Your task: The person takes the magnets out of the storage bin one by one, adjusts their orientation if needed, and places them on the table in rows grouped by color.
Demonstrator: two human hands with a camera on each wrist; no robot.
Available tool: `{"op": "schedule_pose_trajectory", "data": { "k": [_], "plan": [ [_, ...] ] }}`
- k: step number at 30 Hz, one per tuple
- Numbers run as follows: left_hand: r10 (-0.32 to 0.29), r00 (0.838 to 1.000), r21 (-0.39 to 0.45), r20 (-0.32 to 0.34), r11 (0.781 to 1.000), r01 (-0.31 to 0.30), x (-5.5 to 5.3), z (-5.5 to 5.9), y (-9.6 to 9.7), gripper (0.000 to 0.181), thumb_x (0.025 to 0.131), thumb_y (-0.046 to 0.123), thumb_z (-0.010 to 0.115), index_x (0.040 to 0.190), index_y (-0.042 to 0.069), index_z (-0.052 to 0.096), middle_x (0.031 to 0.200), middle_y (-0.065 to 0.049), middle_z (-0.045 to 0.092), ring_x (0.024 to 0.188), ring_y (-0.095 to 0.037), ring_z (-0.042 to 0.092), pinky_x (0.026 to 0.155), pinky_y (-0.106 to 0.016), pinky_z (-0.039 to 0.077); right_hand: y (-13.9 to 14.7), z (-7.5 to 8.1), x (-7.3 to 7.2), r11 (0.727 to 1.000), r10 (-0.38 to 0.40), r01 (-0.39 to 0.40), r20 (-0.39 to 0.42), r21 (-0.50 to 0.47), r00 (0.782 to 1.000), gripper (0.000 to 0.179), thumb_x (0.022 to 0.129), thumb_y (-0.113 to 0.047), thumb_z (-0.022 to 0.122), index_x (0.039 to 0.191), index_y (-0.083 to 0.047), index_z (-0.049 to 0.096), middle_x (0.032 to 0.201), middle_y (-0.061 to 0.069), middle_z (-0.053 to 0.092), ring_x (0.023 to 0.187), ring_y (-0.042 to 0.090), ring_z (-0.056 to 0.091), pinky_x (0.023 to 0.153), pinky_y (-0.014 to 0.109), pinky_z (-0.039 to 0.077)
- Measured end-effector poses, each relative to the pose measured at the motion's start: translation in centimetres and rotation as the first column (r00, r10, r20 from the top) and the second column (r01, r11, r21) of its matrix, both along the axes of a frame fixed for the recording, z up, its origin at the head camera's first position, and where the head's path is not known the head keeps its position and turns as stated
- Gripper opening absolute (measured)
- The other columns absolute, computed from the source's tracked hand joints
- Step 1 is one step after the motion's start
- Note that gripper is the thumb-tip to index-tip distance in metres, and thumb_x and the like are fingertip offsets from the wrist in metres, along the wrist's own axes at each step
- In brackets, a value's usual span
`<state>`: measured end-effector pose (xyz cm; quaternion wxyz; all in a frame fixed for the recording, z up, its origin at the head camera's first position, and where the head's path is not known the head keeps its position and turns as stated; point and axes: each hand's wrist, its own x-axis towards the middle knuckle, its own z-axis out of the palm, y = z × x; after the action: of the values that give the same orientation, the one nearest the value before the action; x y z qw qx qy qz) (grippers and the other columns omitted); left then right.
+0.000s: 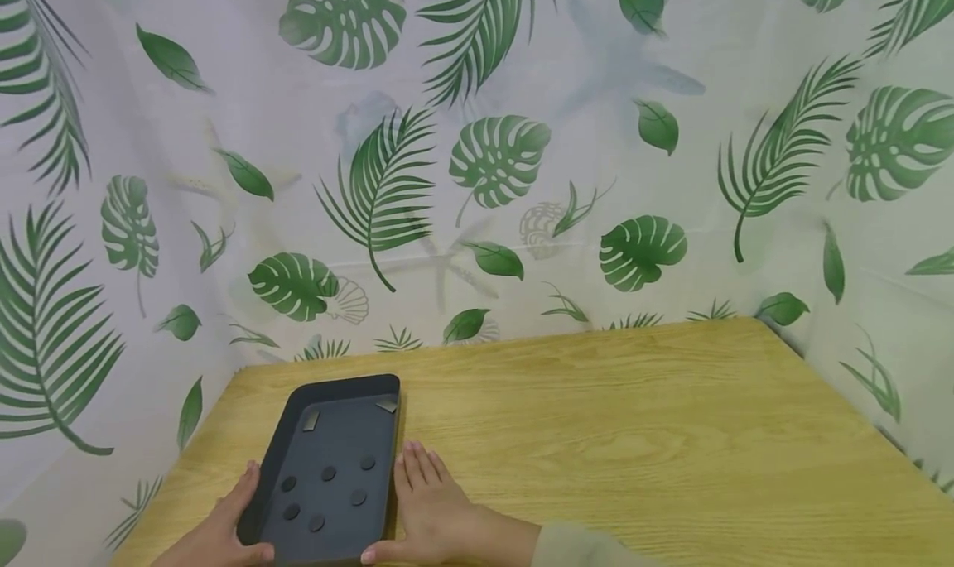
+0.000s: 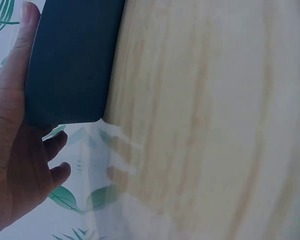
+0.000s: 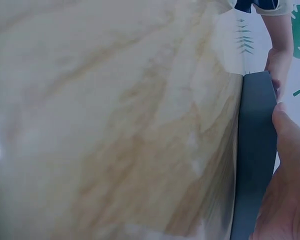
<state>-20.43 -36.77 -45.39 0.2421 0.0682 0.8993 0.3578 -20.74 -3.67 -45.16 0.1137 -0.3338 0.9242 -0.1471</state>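
A dark grey rectangular tray (image 1: pixel 346 426) with rounded corners lies at the left of the wooden table. Several dark round discs (image 1: pixel 329 473) are spread over its floor, with a small shiny rectangular piece (image 1: pixel 310 420) near the far left and another metallic piece (image 1: pixel 386 405) at the far right corner. My left hand (image 1: pixel 216 530) rests against the tray's near left corner, thumb along the front wall and fingers by the left side. Along the right wall lie the extended fingers of my right hand (image 1: pixel 436 505), its thumb at the near right corner.
The wooden table (image 1: pixel 633 434) extends to the right of the tray. A white leaf-printed cloth (image 1: pixel 566 285) rises behind the table and along both sides. In the right wrist view, the tray's outer wall (image 3: pixel 257 150) stands at the table's front edge.
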Motion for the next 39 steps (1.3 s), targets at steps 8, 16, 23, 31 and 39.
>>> {"op": "schedule_pose_trajectory", "data": {
  "k": [8,16,23,31,39],
  "plan": [
    [0.009,0.997,0.149,0.071,0.989,-0.019,0.3,-0.7,-1.6,0.12,0.083,0.055,0.064,0.146,0.002,-0.023,0.148,-0.034,-0.024,0.128,-0.059,-0.025,0.088,-0.079,-0.014,-0.4,-0.8,-0.5,0.999,-0.017,0.019,0.051,-0.029,0.999,0.106,0.083,-0.078,0.037,0.152,-0.003,0.01,0.158,0.018,0.002,0.146,0.029,-0.002,0.118,0.046,0.006],
    [-0.033,0.999,0.13,0.0,0.991,0.033,0.5,-1.1,-2.1,0.117,0.086,0.056,0.061,0.145,-0.001,-0.022,0.147,-0.036,-0.023,0.127,-0.064,-0.018,0.087,-0.08,-0.012,-1.1,-0.4,-0.4,0.995,-0.067,0.07,0.041,-0.075,0.997,0.108,0.081,-0.079,0.038,0.152,-0.004,0.007,0.158,0.016,-0.001,0.146,0.027,-0.003,0.118,0.045,0.007],
    [0.0,0.995,0.265,0.097,0.964,-0.026,0.8,-1.4,-1.8,0.115,0.086,0.05,0.064,0.147,0.013,-0.026,0.15,-0.031,-0.019,0.13,-0.06,-0.023,0.093,-0.078,-0.011,-1.4,-0.6,-0.6,0.997,-0.062,0.062,-0.006,-0.036,0.998,0.11,0.079,-0.082,0.035,0.152,-0.004,0.007,0.158,0.017,-0.003,0.146,0.027,-0.005,0.118,0.044,0.007],
    [-0.112,0.991,0.031,-0.077,0.993,0.114,-0.1,-1.3,-1.9,0.112,0.088,0.053,0.06,0.146,0.0,-0.02,0.149,-0.036,-0.017,0.131,-0.06,-0.017,0.091,-0.079,-0.013,-0.9,-0.7,-0.6,1.0,0.004,-0.003,-0.115,0.005,0.993,0.107,0.083,-0.08,0.031,0.151,-0.002,0.01,0.158,0.018,0.0,0.146,0.029,-0.002,0.118,0.044,0.012],
    [-0.169,0.962,-0.023,-0.215,0.986,0.168,0.0,-1.2,-2.2,0.1,0.092,0.046,0.057,0.146,-0.008,-0.009,0.148,-0.04,-0.005,0.131,-0.061,-0.009,0.086,-0.082,-0.007,-0.7,-0.6,-1.0,0.998,0.03,-0.021,-0.172,0.054,0.985,0.109,0.081,-0.083,0.03,0.151,-0.002,0.011,0.158,0.018,0.004,0.146,0.028,0.002,0.118,0.042,0.013]
  ]
}}
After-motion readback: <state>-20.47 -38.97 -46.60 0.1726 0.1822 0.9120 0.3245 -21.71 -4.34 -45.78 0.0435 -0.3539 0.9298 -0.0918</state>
